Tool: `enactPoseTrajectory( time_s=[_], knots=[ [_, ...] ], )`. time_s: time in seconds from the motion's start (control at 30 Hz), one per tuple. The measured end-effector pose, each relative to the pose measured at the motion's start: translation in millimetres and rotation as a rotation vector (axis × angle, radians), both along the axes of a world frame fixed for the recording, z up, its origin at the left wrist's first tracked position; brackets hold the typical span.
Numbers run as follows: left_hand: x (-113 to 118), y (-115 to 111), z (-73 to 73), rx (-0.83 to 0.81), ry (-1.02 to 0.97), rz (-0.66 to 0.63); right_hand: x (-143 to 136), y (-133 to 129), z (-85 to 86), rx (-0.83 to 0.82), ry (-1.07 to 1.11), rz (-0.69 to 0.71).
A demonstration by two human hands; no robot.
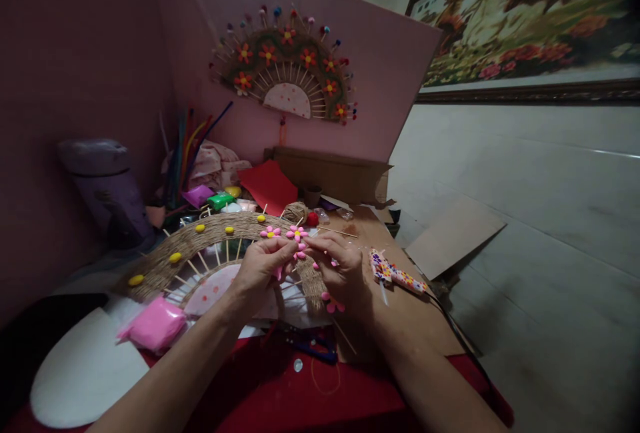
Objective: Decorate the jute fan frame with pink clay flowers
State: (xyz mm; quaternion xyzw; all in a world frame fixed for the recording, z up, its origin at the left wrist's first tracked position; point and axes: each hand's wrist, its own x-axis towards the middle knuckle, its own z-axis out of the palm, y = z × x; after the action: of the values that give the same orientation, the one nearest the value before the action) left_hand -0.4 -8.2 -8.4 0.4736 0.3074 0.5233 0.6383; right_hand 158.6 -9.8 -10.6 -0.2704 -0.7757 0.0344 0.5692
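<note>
A fan-shaped craft piece [210, 233], wrapped in brown twine over thin sticks, lies on the table with yellow clay ovals along its left arc. Pink clay flowers [297, 233] with yellow centres sit on its right part, and another pink flower [333, 302] is lower down. My left hand [265, 266] is closed above the fan, thumb and finger pinched, with a bit of pink clay [278, 274] showing under the fingers. Close beside it, my right hand [341, 266] is also pinched at the pink petals; what its fingertips hold is hidden.
A pink clay packet [154, 324] and a white oval board [87, 373] lie at left. Blue-handled scissors [315, 346] are in front. A patterned glue gun [397, 273] with a cord rests on cardboard at right. A finished fan [287, 66] hangs behind; a purple bottle [107, 186] stands left.
</note>
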Motion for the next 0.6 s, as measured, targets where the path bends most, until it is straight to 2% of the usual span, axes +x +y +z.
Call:
enactPoseTrajectory(
  time_s=[0.17, 0.5, 0.6],
  knots=[
    [0.1, 0.3, -1.2, 0.003, 0.000, 0.024, -0.6, -1.2, -0.8, 0.067, -0.071, -0.015],
    [2.3, -0.6, 0.5, -0.010, -0.032, 0.022, -2.5, -1.7, 1.6, 0.074, -0.030, -0.029],
    [1.4, 0.2, -0.6, -0.028, -0.050, -0.038, -2.9, -1.7, 2.7, 0.097, -0.018, -0.019]
  ],
)
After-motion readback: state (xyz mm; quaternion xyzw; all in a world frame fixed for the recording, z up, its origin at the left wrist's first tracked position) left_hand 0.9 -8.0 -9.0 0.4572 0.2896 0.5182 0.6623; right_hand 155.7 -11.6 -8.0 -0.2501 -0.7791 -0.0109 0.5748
